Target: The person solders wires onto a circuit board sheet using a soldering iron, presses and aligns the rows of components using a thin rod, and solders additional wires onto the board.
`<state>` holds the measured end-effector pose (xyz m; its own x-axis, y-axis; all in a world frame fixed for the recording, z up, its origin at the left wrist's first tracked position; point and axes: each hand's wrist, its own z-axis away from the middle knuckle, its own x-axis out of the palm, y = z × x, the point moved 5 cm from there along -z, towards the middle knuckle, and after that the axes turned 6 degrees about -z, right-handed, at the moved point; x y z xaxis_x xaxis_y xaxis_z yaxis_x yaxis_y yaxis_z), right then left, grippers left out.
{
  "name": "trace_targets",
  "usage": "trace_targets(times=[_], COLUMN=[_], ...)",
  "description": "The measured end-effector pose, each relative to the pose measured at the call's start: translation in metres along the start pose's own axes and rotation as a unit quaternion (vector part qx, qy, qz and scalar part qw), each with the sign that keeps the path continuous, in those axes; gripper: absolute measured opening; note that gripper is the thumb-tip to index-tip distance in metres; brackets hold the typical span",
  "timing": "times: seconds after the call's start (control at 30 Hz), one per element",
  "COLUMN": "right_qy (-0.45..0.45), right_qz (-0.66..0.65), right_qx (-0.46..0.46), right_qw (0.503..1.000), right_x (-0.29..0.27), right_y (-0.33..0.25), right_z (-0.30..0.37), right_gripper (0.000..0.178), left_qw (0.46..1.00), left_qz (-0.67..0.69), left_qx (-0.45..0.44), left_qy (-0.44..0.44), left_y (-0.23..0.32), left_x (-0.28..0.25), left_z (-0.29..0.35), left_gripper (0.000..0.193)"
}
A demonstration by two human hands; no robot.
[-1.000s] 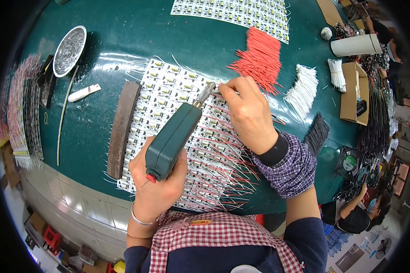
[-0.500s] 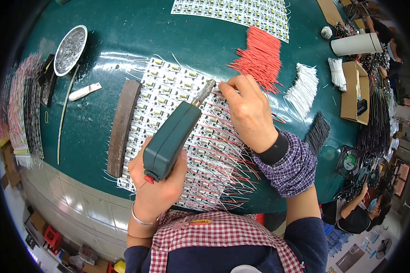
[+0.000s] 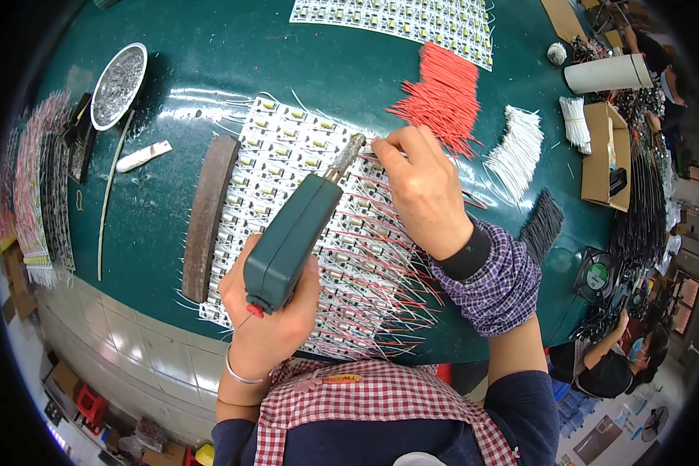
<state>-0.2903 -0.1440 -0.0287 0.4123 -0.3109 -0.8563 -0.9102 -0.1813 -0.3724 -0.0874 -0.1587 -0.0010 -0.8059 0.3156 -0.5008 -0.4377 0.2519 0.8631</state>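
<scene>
My left hand (image 3: pixel 268 330) is closed round the dark green body of a soldering gun (image 3: pixel 293 237). Its metal tip points up and to the right, near the far right edge of a panel of small white circuit boards (image 3: pixel 276 144). My right hand (image 3: pixel 427 190) pinches a thin wire between thumb and forefinger, close beside that tip; the fingers hide most of the wire. Rows of red and white wires (image 3: pixel 388 287) stick out from the panel's right side, nearer to me. A long brown bar (image 3: pixel 211 217) lies on the panel's left edge.
Beyond the panel lie bundles of red wires (image 3: pixel 443 93), white wires (image 3: pixel 514 155) and black wires (image 3: pixel 542 223). Another board panel (image 3: pixel 388 17) is at the far edge. On the left are a metal bowl (image 3: pixel 119 87) and a white stick (image 3: pixel 144 156). A small fan (image 3: pixel 596 273) stands right.
Almost nothing differs. The soldering gun's tip has shifted very slightly to the left; my right hand keeps its pinch at the panel's edge.
</scene>
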Motion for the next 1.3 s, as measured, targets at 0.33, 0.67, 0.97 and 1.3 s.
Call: trace_targets(times=[0.33, 0.67, 0.97, 1.3], right_qy=[0.001, 0.053, 0.050, 0.051], right_qz=[-0.005, -0.030, -0.051, -0.061], right_qx=[0.017, -0.011, -0.014, -0.007], right_qw=[1.000, 0.998, 0.997, 0.997], right_x=[0.000, -0.005, 0.001, 0.003], right_y=[0.000, -0.006, -0.011, -0.012], right_z=[0.000, 0.009, 0.016, 0.014], right_gripper=[0.036, 0.028, 0.033, 0.037], left_qw=[0.999, 0.998, 0.999, 0.996], left_qz=[-0.003, -0.018, -0.004, 0.068], left_qx=[0.031, -0.012, -0.002, -0.055], left_qy=[0.028, 0.053, 0.044, 0.015], left_y=[-0.002, -0.007, -0.008, -0.016], left_x=[-0.004, -0.011, -0.014, -0.010], left_z=[0.007, 0.020, 0.022, 0.020], left_gripper=[0.016, 0.017, 0.017, 0.016])
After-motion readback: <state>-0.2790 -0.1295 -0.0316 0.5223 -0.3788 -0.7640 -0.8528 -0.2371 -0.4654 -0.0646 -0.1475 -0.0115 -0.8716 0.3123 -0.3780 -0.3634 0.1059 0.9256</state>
